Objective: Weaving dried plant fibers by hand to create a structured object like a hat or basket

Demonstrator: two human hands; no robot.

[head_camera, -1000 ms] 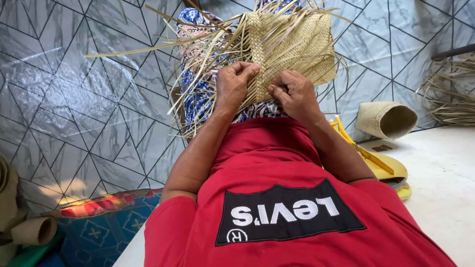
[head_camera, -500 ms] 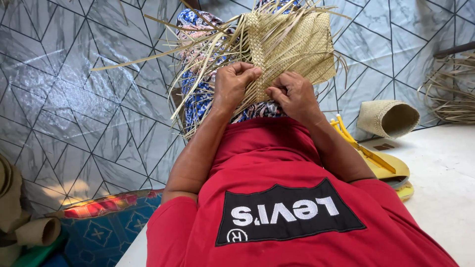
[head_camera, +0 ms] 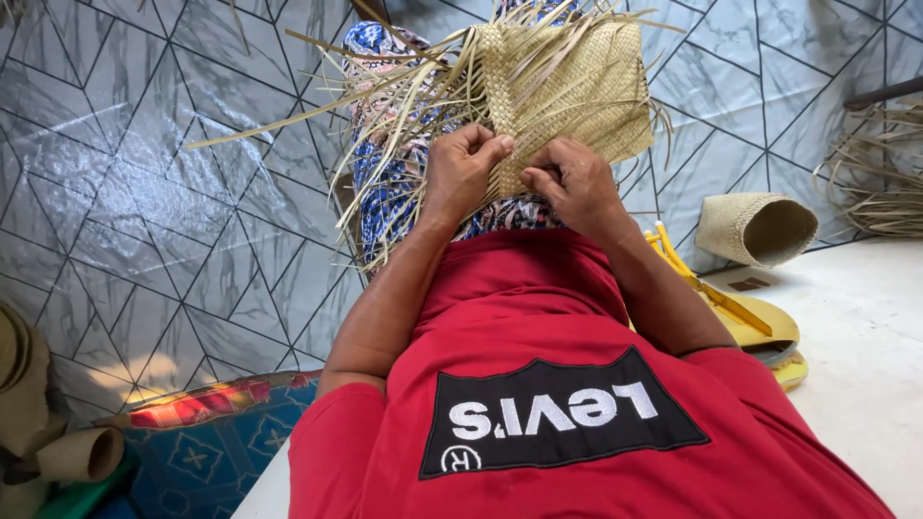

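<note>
**Both hands pinching strips on a half-woven mat**

You are sitting over a grey tiled floor (head_camera: 144, 221) patterned with thin diagonal lines, which is filling the left and top of the view. At the far left edge, rolled tan mats (head_camera: 58, 442) are lying beside a blue patterned cloth with a red-striped border (head_camera: 207, 437). To the right, the surface is turning into a pale, plain floor (head_camera: 865, 327).

Your left hand (head_camera: 463, 168) is closing its fingers on loose straw strips at the lower left edge of the woven mat (head_camera: 577, 86), thumb pressing against forefinger. Your right hand (head_camera: 575, 183) is sitting just beside it, also pinched shut on strips of the same mat. The mat is resting on your lap, over a blue floral skirt (head_camera: 385, 183), above your red shirt (head_camera: 538, 384).

The mat is looking tan and tightly plaited on its right part, while long unwoven strips (head_camera: 385, 106) are fanning out to the left and upward.

Farther right, a small woven basket (head_camera: 755, 228) is lying on its side, open mouth showing nothing inside. Yellow sandals (head_camera: 760, 332) are lying near it, and a bundle of dry strips (head_camera: 880, 183) is lying at the right edge.
</note>
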